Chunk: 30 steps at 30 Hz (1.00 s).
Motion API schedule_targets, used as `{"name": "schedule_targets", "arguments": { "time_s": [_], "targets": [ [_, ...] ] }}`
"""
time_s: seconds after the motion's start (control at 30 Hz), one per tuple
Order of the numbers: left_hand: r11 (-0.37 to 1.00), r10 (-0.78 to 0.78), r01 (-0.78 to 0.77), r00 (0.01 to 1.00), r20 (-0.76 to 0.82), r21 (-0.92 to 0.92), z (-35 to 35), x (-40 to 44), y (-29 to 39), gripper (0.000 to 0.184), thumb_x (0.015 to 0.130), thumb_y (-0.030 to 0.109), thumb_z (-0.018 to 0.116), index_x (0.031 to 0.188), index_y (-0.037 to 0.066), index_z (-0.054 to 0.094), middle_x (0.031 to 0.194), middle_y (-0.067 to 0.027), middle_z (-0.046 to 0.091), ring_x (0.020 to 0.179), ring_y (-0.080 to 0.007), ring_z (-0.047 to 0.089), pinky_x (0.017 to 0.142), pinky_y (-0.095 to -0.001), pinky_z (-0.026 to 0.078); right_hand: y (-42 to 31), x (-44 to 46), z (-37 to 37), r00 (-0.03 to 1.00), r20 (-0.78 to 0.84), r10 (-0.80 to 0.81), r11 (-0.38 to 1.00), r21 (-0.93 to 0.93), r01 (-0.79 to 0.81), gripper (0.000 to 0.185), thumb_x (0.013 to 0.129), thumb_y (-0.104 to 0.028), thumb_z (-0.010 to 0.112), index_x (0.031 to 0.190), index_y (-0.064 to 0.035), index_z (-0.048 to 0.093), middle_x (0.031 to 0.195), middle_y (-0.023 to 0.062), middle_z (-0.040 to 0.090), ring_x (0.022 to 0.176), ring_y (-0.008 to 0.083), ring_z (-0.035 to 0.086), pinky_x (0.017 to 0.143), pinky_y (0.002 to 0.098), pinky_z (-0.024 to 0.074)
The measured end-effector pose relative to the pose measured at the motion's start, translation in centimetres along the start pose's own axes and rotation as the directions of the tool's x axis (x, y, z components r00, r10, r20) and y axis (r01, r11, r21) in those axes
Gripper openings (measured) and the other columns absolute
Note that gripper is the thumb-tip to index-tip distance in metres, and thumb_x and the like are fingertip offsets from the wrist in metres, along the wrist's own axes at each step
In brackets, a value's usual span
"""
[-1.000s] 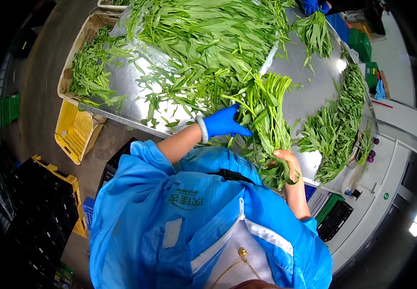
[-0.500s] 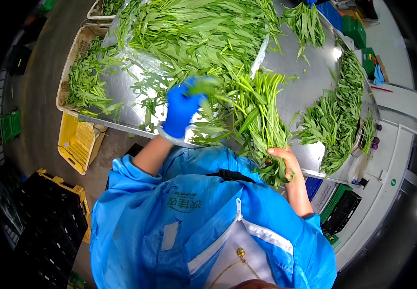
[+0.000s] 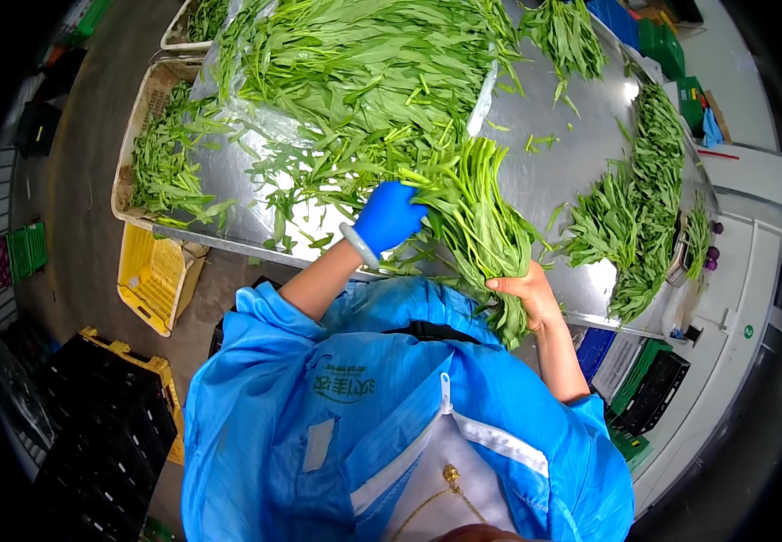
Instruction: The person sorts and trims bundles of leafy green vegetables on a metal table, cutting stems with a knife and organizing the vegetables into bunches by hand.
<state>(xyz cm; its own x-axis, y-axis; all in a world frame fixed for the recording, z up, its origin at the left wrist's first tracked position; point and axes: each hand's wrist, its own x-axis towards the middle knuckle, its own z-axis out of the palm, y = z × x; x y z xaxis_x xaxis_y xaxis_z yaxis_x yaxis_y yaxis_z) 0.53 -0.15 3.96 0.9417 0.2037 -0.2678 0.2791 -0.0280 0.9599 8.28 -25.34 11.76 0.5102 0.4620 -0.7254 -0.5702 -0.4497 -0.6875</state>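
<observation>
My right hand (image 3: 526,291), bare, is wrapped round the leafy lower part of a bunch of long-stemmed greens (image 3: 481,217), its cut stem ends pointing away from me. At the bunch's left edge, my left hand (image 3: 389,217), in a blue glove with a pale bangle at the wrist, has its fingers closed on some stems; part of the fingers is hidden. Beyond both hands a large heap of the same greens (image 3: 364,72) lies on the metal table (image 3: 549,181). Loose leaves are scattered left of the bunch.
A crate (image 3: 129,135) of greens stands at the table's left edge, above a yellow crate (image 3: 152,280). Bunched greens (image 3: 653,190) line the right side, and another bunch (image 3: 567,41) lies at the top. Black crates (image 3: 102,415) are stacked lower left.
My left hand moved left from the bunch with some leaves, then came back to its edge and closed there. My right hand kept its hold, and the bunch's stem ends shifted left.
</observation>
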Motion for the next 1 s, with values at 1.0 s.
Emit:
{"name": "schedule_targets", "arguments": {
  "time_s": [1.0],
  "targets": [
    [0.867,0.003,-0.063,0.993,-0.121,-0.494,-3.3,0.0,-1.6,0.024,0.079,0.002,0.07,0.102,-0.002,0.066,0.091,-0.0083,0.069,0.08,-0.0144,0.064,0.075,-0.0277,0.051,-0.9,0.3,0.4,0.986,0.024,-0.164,0.967,-0.192,0.166,0.063,0.064,-0.002,0.078,0.121,0.0007,0.051,0.111,0.0061,0.062,0.1,0.0149,0.057,0.091,0.0301,0.0442]
  ]
}}
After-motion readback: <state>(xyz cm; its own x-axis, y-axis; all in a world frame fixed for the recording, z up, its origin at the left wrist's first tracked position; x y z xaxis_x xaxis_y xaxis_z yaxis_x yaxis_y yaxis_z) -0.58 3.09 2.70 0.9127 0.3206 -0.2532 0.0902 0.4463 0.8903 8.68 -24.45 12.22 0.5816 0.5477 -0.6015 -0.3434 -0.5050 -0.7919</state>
